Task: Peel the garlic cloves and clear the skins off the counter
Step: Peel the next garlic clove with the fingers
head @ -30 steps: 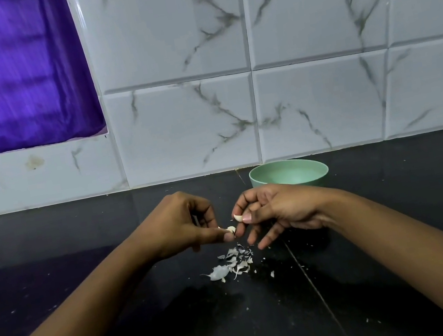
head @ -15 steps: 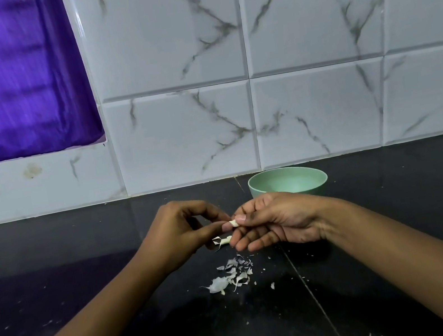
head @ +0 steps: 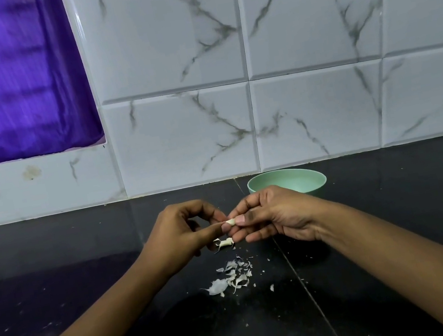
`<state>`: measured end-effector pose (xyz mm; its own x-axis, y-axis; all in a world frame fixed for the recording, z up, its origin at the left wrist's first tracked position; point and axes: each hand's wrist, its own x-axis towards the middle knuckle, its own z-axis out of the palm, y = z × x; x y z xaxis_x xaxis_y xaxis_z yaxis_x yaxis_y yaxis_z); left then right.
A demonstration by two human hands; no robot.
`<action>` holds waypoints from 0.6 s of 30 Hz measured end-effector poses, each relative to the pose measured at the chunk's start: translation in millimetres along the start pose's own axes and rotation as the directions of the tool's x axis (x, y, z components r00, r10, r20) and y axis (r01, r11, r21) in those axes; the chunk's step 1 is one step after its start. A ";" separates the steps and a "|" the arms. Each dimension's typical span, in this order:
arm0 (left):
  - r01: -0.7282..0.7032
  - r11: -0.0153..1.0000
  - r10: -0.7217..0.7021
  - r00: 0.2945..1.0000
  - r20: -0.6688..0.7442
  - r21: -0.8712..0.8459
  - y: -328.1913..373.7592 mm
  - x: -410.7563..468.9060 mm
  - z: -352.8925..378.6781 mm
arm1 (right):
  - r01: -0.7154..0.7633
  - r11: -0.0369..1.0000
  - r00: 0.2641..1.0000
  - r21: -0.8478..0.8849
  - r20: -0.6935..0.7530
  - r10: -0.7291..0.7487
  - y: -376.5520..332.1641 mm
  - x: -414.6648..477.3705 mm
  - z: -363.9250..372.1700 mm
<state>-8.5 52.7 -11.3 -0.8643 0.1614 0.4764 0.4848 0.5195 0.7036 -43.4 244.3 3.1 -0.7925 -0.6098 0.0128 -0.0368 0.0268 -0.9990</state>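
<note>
Our left grip (head: 178, 234) and right grip (head: 276, 214) have drawn together, a skin strip (head: 224, 243) now dangling. Nearest, skins (head: 231, 280) litter the desk (head: 86, 280); beyond, both grips pinch the garlic clove (head: 230, 222). Tugging hard may flick it past the bowl (head: 318, 186).

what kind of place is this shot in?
Probably a home kitchen: a dark counter backed by marble-look tiles, a green bowl, and the left hand and right hand pinching a garlic clove above a pile of skins.
</note>
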 end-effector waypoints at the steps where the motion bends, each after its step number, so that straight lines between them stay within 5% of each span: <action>1: -0.003 1.000 0.004 1.000 0.009 -0.008 1.1 -0.3 0.5 | -0.004 1.000 1.000 0.001 -0.003 0.004 -0.1 0.1 0.2; 10: -0.055 0.998 0.054 0.998 0.012 0.012 3.7 -2.1 2.0 | -0.084 0.996 0.993 -0.004 0.082 0.084 -4.2 -3.0 -2.5; 18: 0.014 0.998 -0.014 1.000 0.002 -0.069 -0.2 1.0 1.6 | 0.022 0.996 0.999 -0.088 0.036 -0.019 -2.4 -2.0 1.1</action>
<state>-9.7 54.0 -11.8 -0.8712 0.1559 0.4655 0.4808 0.4628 0.7448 -41.0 244.6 5.5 -0.7690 -0.6385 0.0306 -0.1079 0.0824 -0.9907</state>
